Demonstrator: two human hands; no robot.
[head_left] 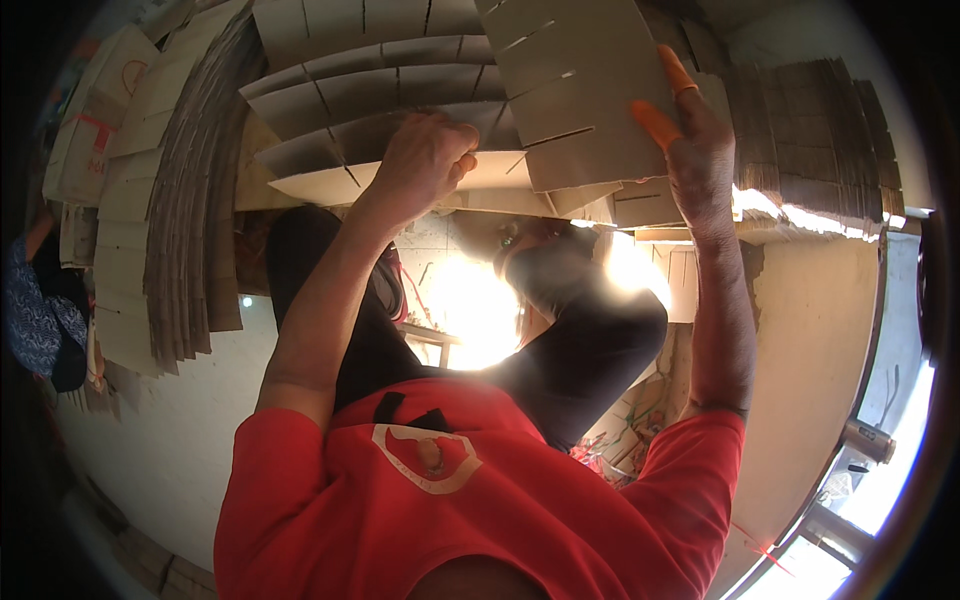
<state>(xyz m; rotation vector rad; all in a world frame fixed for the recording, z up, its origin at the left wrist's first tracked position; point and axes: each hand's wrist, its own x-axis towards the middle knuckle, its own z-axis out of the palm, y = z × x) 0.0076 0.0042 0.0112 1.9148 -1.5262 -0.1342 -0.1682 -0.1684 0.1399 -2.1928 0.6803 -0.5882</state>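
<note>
Head view: your two hands work on slotted cardboard strips.

Your left hand [425, 160] is closed on a slotted strip [400, 175] of the half-built divider grid [380, 90]. Your right hand [700, 150], fingers open with orange covers, lies flat on the cardboard sheet [580, 90]. Perhaps several rows are joined; flat piles [820, 140] wait beyond your right hand.

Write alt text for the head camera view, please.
A person in a red shirt works on slotted brown cardboard divider strips: the left hand grips one strip, while the right hand, with orange rubber fingertip covers, presses a flat slotted cardboard sheet. Stacked cardboard pieces surround them.
</note>
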